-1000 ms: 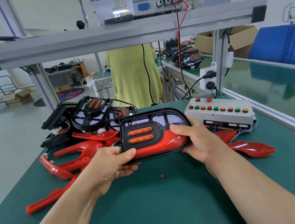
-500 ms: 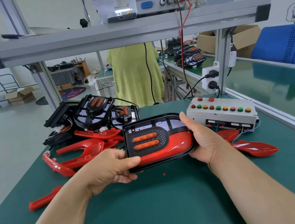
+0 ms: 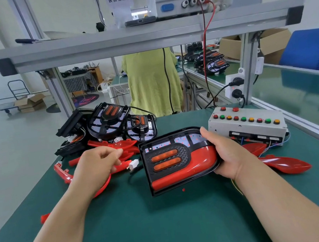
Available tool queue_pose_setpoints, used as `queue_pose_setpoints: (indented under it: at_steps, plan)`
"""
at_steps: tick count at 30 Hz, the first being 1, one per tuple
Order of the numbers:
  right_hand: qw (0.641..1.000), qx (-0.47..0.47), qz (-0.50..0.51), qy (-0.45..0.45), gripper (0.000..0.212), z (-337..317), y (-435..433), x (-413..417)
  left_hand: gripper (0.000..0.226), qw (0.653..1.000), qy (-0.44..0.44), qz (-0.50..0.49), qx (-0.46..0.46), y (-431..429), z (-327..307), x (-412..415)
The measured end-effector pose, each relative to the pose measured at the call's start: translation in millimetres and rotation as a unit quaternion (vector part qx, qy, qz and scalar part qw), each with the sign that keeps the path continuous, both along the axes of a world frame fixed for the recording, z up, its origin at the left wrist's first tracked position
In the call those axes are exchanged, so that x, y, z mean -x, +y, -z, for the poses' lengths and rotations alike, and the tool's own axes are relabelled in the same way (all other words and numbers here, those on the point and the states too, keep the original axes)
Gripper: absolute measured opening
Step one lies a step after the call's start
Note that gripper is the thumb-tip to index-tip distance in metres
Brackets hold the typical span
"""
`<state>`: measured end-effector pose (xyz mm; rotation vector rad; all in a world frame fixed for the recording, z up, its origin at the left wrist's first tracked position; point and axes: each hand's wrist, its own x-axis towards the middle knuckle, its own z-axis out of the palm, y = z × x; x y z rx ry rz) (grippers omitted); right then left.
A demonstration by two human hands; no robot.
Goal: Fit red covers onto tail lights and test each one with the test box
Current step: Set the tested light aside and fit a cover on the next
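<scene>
green-mat bench [image 3: 168, 230], workshop | R hand [image 3: 227, 156] grips tail light [image 3: 179, 158] | L hand [image 3: 97, 164] loose-curled, empty

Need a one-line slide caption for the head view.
Right hand grips a red-covered tail light at the green bench; left hand hovers by a white connector, test box behind.

Glossy red plastic cover [image 3: 200, 162], matt black plastic tail light [image 3: 179, 158]; six o'clock, matt green mat [image 3: 167, 224]; twelve, dull metal rail [image 3: 144, 39].
</scene>
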<state>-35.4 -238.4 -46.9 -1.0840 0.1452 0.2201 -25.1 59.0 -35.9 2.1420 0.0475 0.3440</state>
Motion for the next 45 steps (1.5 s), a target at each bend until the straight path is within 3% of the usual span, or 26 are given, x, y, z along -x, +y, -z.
queue_pose_setpoints:
  at_steps: [4,6,15,19,24,28,34,43,45]
  plan:
    - [1.000,0.004,-0.011,-0.001,0.038,0,3,2,0.007,0.977,-0.086,-0.046,-0.187,-3,10,-10]
    - [1.000,0.005,-0.021,0.000,0.038,1,5,2,0.023,0.961,-0.072,-0.015,-0.267,-5,16,-20]
    - [0.999,0.015,-0.037,-0.006,0.037,6,6,0,0.039,0.920,0.003,0.019,-0.391,-11,21,-48]
    - [0.999,0.017,-0.040,-0.004,0.038,6,5,-2,0.032,0.936,-0.028,0.031,-0.351,-11,21,-46]
    - [0.999,0.022,-0.042,0.000,0.037,6,7,-1,0.005,0.949,-0.127,0.040,-0.286,-16,12,-33]
    - [0.999,0.014,-0.037,0.005,0.035,6,9,-1,0.025,0.954,-0.192,0.040,-0.227,-27,3,-17]
    - [0.999,0.036,-0.028,0.003,0.040,4,9,2,0.030,0.942,-0.241,0.083,-0.216,-33,-2,1]
    - [0.973,0.223,0.025,-0.060,0.038,1,9,2,0.044,0.926,-0.269,0.171,-0.203,-53,-18,26]
    - [0.962,0.255,0.028,-0.092,0.029,2,9,3,0.044,0.922,-0.272,0.190,-0.199,-57,-20,29]
